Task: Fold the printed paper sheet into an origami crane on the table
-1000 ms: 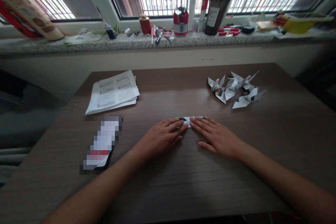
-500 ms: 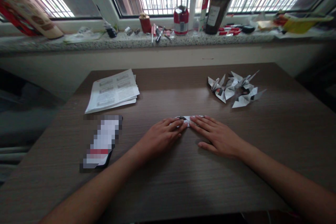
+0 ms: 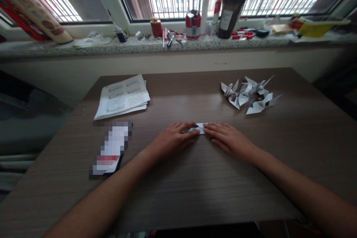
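Observation:
A narrow strip of folded printed paper [image 3: 201, 126] lies flat on the brown table, its two ends covered by my hands. My left hand [image 3: 174, 137] holds the left end, fingers along the far edge and thumb by the near edge. On the right end, the fingers of my right hand [image 3: 230, 137] lie flat and stretched out, pressing down. Several folded paper cranes [image 3: 248, 95] sit together beyond my right hand. To the left is a stack of printed paper sheets [image 3: 122, 96].
A phone [image 3: 111, 148] with a blurred screen lies left of my left forearm. Behind the table [image 3: 178, 193] runs a stone windowsill [image 3: 128, 47] carrying a red can [image 3: 193, 26], a dark cup [image 3: 230, 16], a yellow container [image 3: 315, 28] and small tools.
My left thumb and fingers have closed around the paper's left end. My right thumb has drawn in towards its fingers. The view has shifted slightly.

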Motion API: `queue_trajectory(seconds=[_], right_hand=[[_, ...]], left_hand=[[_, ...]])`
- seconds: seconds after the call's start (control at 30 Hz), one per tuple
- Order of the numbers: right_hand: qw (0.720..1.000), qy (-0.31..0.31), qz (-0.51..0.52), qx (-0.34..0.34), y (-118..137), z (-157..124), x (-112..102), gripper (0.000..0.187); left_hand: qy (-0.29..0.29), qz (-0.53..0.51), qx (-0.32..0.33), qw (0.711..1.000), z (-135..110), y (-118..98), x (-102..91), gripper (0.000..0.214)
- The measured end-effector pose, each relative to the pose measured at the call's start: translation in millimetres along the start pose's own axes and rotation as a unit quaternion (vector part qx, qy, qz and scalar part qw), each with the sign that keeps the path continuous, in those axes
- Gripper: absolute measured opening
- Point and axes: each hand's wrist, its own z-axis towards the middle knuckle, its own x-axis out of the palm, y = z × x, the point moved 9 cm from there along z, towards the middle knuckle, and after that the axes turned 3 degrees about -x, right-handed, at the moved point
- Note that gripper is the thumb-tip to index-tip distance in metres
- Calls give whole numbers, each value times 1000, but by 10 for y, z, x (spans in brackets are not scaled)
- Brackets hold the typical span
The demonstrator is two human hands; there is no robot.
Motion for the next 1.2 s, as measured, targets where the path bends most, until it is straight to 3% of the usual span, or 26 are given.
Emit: queue_trajectory(seconds=[0.17, 0.4, 0.73, 0.83, 1.0, 1.2], right_hand=[[998, -58, 7, -13, 31, 82, -109, 34], [999, -44, -2, -8, 29, 223, -148, 18], [995, -97, 37, 15, 25, 225, -217, 19], [989, -109, 86, 56, -16, 222, -278, 18], [968, -120, 185, 119, -34, 237, -342, 20], [949, -100, 254, 157, -62, 222, -258, 24]], left_hand=[[-27, -31, 7, 999, 16, -3, 6, 30], [-46, -79, 9, 996, 42, 14, -14, 23], [-68, -147, -24, 986, 38, 84, -77, 25], [-100, -210, -82, 969, 26, 161, -157, 15], [-119, -357, -184, 908, -15, 249, -188, 15], [-127, -395, -223, 882, -35, 269, -184, 18]])
